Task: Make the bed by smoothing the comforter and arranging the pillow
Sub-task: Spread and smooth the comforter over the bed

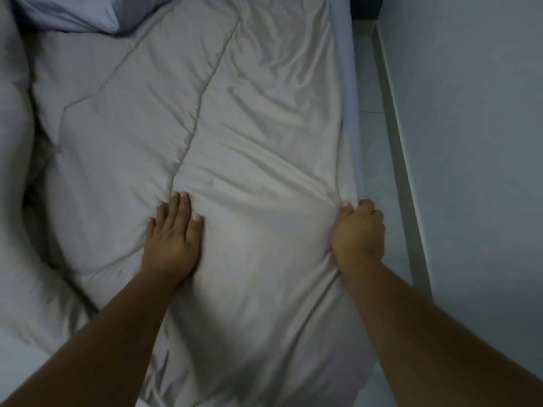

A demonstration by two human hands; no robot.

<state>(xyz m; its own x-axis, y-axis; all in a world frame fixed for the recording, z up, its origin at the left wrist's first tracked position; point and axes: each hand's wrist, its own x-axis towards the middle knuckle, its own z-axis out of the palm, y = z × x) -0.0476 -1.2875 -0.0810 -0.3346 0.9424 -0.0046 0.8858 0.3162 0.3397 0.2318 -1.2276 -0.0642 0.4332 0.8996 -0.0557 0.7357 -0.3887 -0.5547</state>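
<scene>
Across the bed, a grey comforter (249, 136) lies rumpled. A person's left hand (173, 239) presses flat with fingers straight, likely anchoring it, while the right hand (360, 230) bunches its right edge to tug wrinkles out. Bluish pillow (67, 11) waits top left.

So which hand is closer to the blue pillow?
Left. The left hand presses flat on the comforter, below the pillow; the right hand grips the comforter's edge, farther right.
</scene>
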